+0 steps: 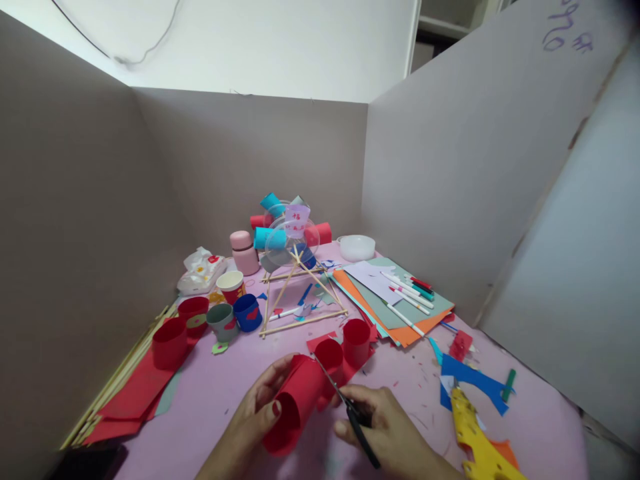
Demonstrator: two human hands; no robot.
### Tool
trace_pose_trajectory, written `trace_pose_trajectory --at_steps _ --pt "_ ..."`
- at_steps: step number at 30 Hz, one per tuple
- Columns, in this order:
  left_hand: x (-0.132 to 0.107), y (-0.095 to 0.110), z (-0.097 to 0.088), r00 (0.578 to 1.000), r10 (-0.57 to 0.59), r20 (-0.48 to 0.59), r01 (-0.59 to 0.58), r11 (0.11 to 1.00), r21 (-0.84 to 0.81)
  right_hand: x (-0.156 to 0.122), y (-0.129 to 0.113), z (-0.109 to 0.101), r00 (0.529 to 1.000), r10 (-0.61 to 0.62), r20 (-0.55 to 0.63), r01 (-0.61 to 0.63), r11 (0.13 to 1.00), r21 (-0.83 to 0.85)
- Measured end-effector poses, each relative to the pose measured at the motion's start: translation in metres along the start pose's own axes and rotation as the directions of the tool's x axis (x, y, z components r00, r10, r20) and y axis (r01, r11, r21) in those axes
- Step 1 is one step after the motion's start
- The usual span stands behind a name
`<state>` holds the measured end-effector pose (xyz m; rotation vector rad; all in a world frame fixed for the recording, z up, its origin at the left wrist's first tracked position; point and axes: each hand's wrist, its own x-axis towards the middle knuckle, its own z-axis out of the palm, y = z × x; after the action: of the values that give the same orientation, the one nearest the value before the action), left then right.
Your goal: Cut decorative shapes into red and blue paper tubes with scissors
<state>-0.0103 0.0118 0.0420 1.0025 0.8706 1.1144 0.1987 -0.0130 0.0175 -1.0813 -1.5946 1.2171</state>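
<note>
- Grey cardboard partitions (pixel 100 200) wall in the worktop (pixel 215 387) on the left, back and right.
- The pink worktop is littered with paper scraps.
- A wooden stick frame (pixel 300 293) stands at the back centre. It carries a clear disc with blue and red paper cups fixed around it.
- A fanned stack of coloured paper sheets (pixel 400 320) lies to the right, with felt pens (pixel 410 290) on top.
- A red paper sheet (pixel 135 393) lies at the left edge, over a bundle of sticks.
- A yellow glue gun (pixel 475 433) lies near the right hand, beside a blue paper scrap (pixel 473 383).
- The red paper roll (pixel 295 407) is low in the centre, tilted, with its open end facing the camera.
- The left hand (pixel 255 413) wraps around the roll's left side, fingers curled on it.
- The right hand (pixel 395 433) grips the scissors (pixel 345 403) just right of the roll. The blades lie against the roll's far right edge.
- Two short red paper tubes (pixel 356 340) stand upright just behind the roll, close to the scissor tips.
- Small decorated paper cups (pixel 235 313) cluster at the left, well apart from the hands.
</note>
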Motion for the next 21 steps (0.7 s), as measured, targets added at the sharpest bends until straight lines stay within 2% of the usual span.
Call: trace_pose_trajectory --at_steps 5,8,11,13,16,17,21 --pt "0.017 -0.02 -0.029 0.994 -0.031 0.105 0.034 0.999 -0.03 0.001 0.004 0.004 1.0 0.003 -0.011 -0.004 0.997 -0.078" --pt "0.021 -0.021 -0.04 0.993 -0.042 0.114 0.047 0.998 -0.041 0.002 0.006 0.003 0.996 -0.031 -0.087 0.02 0.992 -0.124" --pt "0.017 -0.018 -0.043 0.993 -0.042 0.106 0.047 0.998 -0.048 0.002 0.005 0.0 0.989 -0.013 -0.147 0.01 1.0 -0.026" --pt "0.014 -0.015 -0.043 0.994 -0.045 0.098 0.051 0.997 -0.055 0.002 0.002 -0.001 0.997 0.021 -0.073 -0.014 0.996 0.094" --pt "0.016 -0.013 -0.044 0.995 -0.071 0.074 0.075 0.996 -0.044 0.001 -0.003 0.001 0.99 0.043 0.132 -0.073 0.971 0.23" --pt "0.017 -0.013 -0.045 0.994 -0.085 0.068 0.088 0.996 -0.035 0.0 -0.004 0.002 0.989 0.042 0.143 -0.075 0.969 0.237" --pt "0.021 -0.014 -0.048 0.992 -0.116 0.059 0.116 0.993 -0.008 -0.001 -0.004 0.005 1.0 0.012 0.016 -0.015 0.974 0.225"
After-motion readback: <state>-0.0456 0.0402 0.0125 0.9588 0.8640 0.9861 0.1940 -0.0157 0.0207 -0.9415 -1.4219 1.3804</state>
